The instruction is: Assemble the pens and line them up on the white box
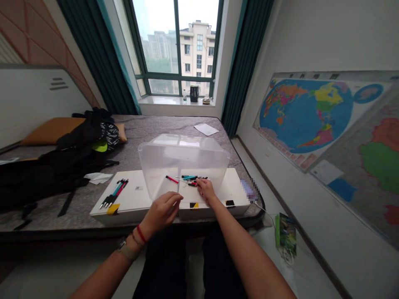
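Observation:
My right hand (206, 192) reaches into a small pile of pens (188, 177) and pen parts, its fingertips pinched on a pen that they partly cover. The pieces are black, teal and red. A single red and black pen (172, 179) lies to the left of the pile. Nearer to me, my left hand (163, 211) hovers with loosely bent fingers, and nothing shows in it. A translucent plastic bin (162, 162) rests across two white boxes (132, 197), around the pens. On the left box several pens (114, 193) lie side by side.
The boxes sit along the near edge of a grey mattress (131, 141). Black bags (62, 162) and a white tissue (98, 177) lie to the left. A sheet of paper (206, 129) is at the back. A green package (286, 233) and cable are on the floor at right.

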`<state>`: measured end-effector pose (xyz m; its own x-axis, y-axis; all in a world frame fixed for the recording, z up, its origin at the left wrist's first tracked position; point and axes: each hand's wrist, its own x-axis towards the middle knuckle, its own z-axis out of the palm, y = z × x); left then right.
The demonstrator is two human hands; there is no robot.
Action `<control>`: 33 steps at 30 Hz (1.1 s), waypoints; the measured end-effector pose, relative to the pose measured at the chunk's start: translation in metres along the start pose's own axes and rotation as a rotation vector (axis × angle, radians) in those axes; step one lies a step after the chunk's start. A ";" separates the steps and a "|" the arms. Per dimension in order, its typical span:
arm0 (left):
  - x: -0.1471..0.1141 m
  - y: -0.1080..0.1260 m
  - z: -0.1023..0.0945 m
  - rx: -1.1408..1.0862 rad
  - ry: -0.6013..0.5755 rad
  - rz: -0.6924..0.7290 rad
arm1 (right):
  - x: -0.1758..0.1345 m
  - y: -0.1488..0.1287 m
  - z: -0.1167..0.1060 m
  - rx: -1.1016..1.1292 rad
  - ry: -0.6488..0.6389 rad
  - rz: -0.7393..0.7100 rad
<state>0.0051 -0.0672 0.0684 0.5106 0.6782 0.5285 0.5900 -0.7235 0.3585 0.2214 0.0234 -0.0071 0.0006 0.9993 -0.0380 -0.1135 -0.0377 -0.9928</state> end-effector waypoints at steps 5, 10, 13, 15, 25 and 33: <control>0.044 -0.033 0.030 0.211 -0.186 -0.127 | -0.004 -0.009 0.000 -0.025 -0.016 0.051; 0.061 -0.079 0.043 0.306 -0.181 -0.189 | -0.003 -0.009 0.001 -0.088 -0.013 0.069; 0.060 -0.095 0.046 0.203 -0.119 -0.228 | -0.001 -0.005 0.000 -0.037 -0.025 0.049; 0.057 -0.100 0.048 0.169 -0.086 -0.252 | 0.000 -0.002 0.000 -0.006 -0.035 0.034; 0.038 -0.101 0.049 0.409 -0.128 -0.269 | 0.011 0.005 0.004 -0.346 -0.124 -0.102; 0.031 -0.104 0.056 0.345 -0.022 -0.321 | 0.009 -0.011 0.009 -0.566 -0.188 -0.117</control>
<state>-0.0057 0.0362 0.0041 0.2798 0.8658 0.4148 0.8917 -0.3945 0.2218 0.2134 0.0325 0.0047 -0.2003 0.9787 0.0447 0.4227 0.1275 -0.8972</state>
